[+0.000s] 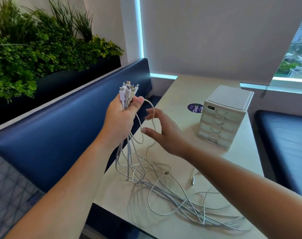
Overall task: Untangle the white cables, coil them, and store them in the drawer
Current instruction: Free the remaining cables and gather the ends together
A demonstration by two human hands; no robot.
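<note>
Gripping white cables [128, 156] near plugs, left hand [121, 118] fingers curled | right hand [164, 133] fingers spread, holding nothing

Cables [164, 187] trail on the table [233, 169] — drawers [224, 116] behind them to the right, bench [60, 126] left.
</note>
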